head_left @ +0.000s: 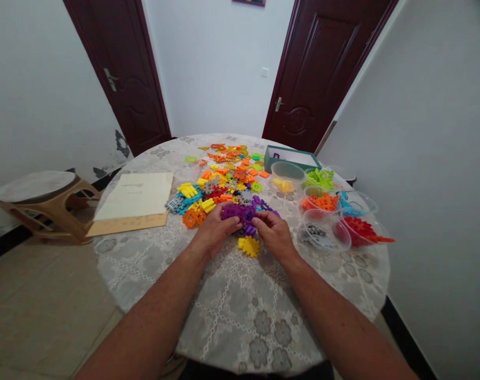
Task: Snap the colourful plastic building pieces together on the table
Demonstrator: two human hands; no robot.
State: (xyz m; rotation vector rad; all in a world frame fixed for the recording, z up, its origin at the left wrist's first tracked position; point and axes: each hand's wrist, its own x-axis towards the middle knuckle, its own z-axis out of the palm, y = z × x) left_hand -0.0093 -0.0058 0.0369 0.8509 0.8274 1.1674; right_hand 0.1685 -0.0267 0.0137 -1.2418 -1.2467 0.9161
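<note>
Purple toothed plastic pieces (232, 211) are held between my two hands, in front of a mixed pile of coloured pieces (214, 192). My left hand (217, 228) is closed on their left side, thumb in front. At their right side, my right hand (272, 230) pinches with thumb and fingertips near a dark purple part (248, 215). Just below the hands, a yellow gear-shaped piece (250, 246) lies on the patterned tablecloth (224, 311).
On the right stand clear bowls of yellow (283, 184), green (320, 178), orange (321, 201), blue (351, 205), grey (317, 232) and red pieces (358, 230). Behind them is a green box (268, 159). Paper sheets (135, 196) lie left; a stool (38, 187) stands beyond.
</note>
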